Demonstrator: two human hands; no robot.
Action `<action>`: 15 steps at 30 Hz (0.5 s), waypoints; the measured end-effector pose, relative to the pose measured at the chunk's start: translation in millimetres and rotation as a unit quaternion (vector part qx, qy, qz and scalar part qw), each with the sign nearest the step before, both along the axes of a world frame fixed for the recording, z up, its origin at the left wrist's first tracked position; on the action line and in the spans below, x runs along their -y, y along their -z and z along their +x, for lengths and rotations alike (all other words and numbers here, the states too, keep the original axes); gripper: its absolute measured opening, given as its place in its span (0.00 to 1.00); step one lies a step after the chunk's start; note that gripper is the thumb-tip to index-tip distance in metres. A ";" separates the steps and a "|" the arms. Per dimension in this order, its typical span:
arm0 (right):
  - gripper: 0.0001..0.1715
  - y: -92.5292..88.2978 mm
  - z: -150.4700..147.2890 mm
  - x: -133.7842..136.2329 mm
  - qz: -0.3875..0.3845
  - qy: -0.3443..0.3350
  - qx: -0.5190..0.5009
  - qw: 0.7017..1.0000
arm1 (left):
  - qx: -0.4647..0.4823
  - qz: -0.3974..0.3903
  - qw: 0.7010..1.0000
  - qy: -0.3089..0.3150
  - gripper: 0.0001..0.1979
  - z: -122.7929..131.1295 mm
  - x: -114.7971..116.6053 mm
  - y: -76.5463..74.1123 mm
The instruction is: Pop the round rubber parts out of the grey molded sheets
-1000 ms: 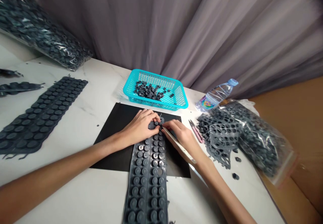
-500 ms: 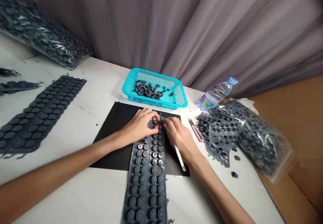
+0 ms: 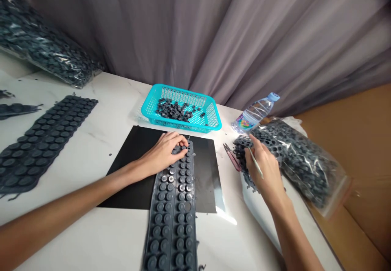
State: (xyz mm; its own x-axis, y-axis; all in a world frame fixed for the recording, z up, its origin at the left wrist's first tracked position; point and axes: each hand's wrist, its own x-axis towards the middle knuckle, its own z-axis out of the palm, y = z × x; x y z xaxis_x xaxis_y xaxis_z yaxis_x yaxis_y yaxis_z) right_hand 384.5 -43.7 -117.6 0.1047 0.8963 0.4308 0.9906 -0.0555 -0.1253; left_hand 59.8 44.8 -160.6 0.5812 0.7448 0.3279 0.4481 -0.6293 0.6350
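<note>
Holding the studded strip (image 3: 171,221) down on the black mat (image 3: 205,175), there's the left hand (image 3: 169,148), half-curled! The right hand (image 3: 265,165), loosely closed, has a white tool (image 3: 257,166) over perforated scraps (image 3: 274,148): a low dip could snag; light left pressure could let the strip skid.

No wording, brand, number or sign is showing clearly enough to be read. The printed label (image 3: 244,123) is wrapping the lower part of the clear plastic bottle (image 3: 260,109) with the pale blue cap (image 3: 273,96), and it is carrying a bright patch of green, yellow and orange in its middle, with purple showing towards its left side. Any lettering on that label is coming out too small and too blurred to make out, so its colours alone are standing out.
</note>
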 end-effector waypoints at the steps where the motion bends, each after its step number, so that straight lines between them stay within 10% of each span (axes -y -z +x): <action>1: 0.26 -0.7 -9.2 -0.5 0.004 -0.011 -0.037 0.999 | 0.002 0.003 1.000 0.002 0.05 0.1 -0.5 -1.4; 8: 0.09 6.1 -93.5 -2.6 -0.080 -0.271 -0.245 0.928 | 0.021 0.032 0.999 0.002 0.04 -1.2 6.5 -13.8; 15: 0.08 13.5 -101.5 -7.1 -0.096 -0.335 -0.247 0.904 | -0.014 0.051 0.999 0.000 0.06 -1.1 12.5 -12.7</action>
